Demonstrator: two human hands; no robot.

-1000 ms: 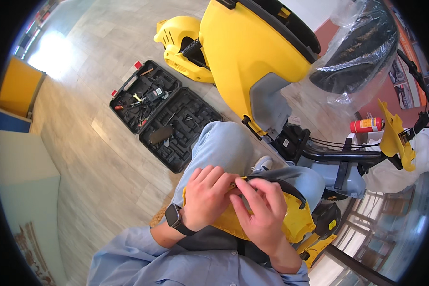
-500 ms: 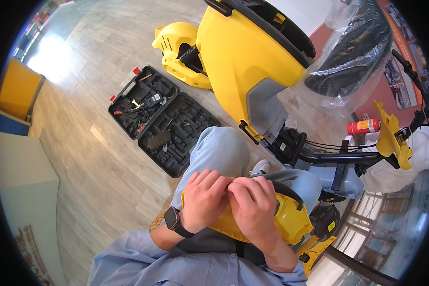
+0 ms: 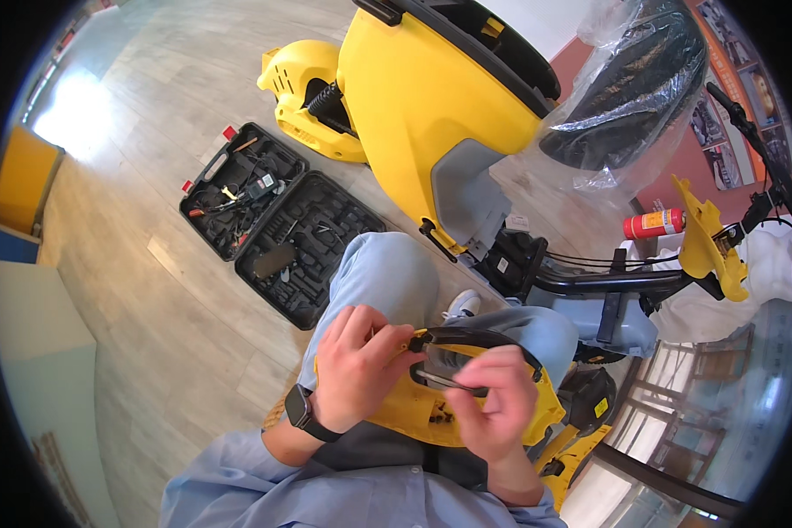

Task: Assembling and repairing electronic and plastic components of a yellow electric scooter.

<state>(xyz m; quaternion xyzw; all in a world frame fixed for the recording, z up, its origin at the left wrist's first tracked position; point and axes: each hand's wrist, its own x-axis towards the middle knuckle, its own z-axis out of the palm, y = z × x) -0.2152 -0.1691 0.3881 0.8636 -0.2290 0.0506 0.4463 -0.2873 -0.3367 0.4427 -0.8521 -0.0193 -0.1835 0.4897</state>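
Note:
A yellow scooter body panel (image 3: 547, 407) with a black curved rim (image 3: 493, 337) lies across my lap. My left hand (image 3: 356, 363) is closed on its far left edge, thumb and fingers beside a small black fitting. Over the panel's opening, my right hand (image 3: 497, 400) is curled, its fingers slightly blurred. A slim grey metal piece (image 3: 436, 379) reaches left from those fingertips; its exact kind is unclear. Several small dark parts (image 3: 442, 411) rest in the panel's hollow, between my hands.
An open black tool case (image 3: 304, 251) lies on the wooden floor ahead left. The yellow scooter body (image 3: 414, 97) stands ahead, its seat (image 3: 629, 106) wrapped in plastic. A red fire extinguisher (image 3: 654, 223) is at right. Another yellow part (image 3: 581, 453) sits by my right side.
My hands have parted from their meeting point over the panel. The right one moved right and nearer, the slim metal piece now showing. The left stayed on the panel's edge.

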